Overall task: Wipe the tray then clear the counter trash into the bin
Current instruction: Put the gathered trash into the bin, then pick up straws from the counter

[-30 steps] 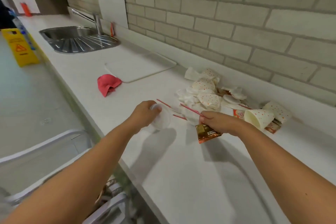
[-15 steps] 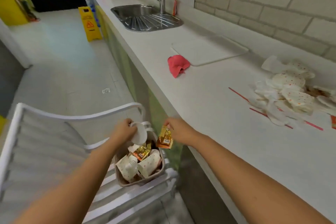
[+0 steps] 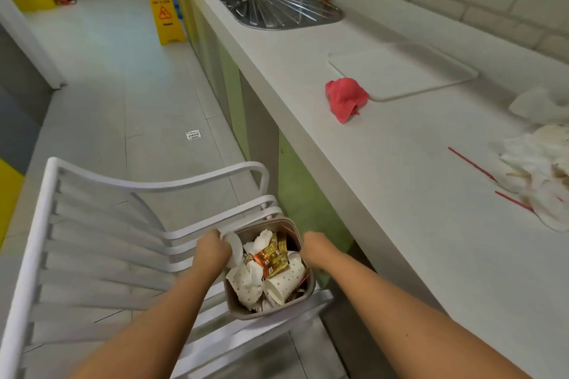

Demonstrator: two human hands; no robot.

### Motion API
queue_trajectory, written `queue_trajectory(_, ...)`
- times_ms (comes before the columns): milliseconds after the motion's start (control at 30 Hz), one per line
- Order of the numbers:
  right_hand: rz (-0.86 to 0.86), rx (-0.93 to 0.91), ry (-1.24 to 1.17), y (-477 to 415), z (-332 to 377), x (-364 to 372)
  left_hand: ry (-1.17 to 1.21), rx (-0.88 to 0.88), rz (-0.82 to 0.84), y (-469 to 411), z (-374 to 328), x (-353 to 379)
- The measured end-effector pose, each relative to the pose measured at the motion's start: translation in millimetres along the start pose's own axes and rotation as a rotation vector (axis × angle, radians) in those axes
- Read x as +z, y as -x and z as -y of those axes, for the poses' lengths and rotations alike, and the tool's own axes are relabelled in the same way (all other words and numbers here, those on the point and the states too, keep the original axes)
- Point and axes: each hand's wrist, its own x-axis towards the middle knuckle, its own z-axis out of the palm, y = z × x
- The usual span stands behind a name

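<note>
Your left hand [image 3: 212, 251] sits at the near-left rim of the bin [image 3: 246, 314], fingers curled round a white lid [image 3: 236, 248]. Tip the lid inward and release it only once it is fully over the opening: the bin is heaped almost to its rim with paper cups and gold wrappers [image 3: 272, 257], so anything dropped at the edge could slide off.

Your right hand [image 3: 317, 248] hovers over the opposite rim. I cannot tell whether its fingers are apart or holding something.

The bin rests on a slatted white chair [image 3: 123, 224], so don't nudge it.

Farther along the counter [image 3: 400, 240], the trash pile [image 3: 535, 181] and red straws [image 3: 471, 163] await collection. Beyond them, the red cloth [image 3: 346, 95] lies against the tray [image 3: 409, 71].
</note>
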Motion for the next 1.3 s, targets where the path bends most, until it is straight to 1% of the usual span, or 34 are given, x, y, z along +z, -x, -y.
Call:
queue_trajectory(100,0.005,0.07,-0.011,-7,-3,-1,-0.019,0.021,0.004,-7,-2,5)
queue_trajectory(167,0.013,0.1,-0.045,-10,-1,-1,-0.051,0.035,0.047,-8,-5,9)
queue_trajectory(233,0.018,0.144,-0.095,-16,2,1,-0.094,0.044,0.095,-8,-10,13)
queue_trajectory(333,0.059,0.17,-0.202,-25,4,5,-0.114,0.077,0.113,-10,-16,17)
queue_trajectory(433,0.096,0.148,-0.193,-26,5,5,-0.106,0.13,0.106,-10,-23,15)
queue_trajectory(567,0.104,0.093,-0.181,-25,5,1,-0.07,0.228,0.062,-7,-39,8)
queue_trajectory(733,0.087,0.03,-0.158,1,12,-31,0.054,0.442,-0.038,7,-79,0)
queue_trajectory(867,0.067,-0.03,-0.083,38,12,-66,0.186,0.602,-0.056,27,-124,-5)
queue_trajectory(967,0.024,-0.043,-0.014,71,-1,-93,0.267,0.7,-0.05,49,-159,-3)
queue_trajectory(1067,-0.055,0.005,-0.037,100,-27,-113,0.298,0.804,0.014,75,-191,7)
queue_trajectory(1167,-0.188,0.088,-0.065,125,-66,-131,0.294,0.901,0.095,100,-217,25)
queue_trajectory(1300,-0.379,0.185,-0.086,145,-123,-152,0.249,0.942,0.184,123,-245,52)
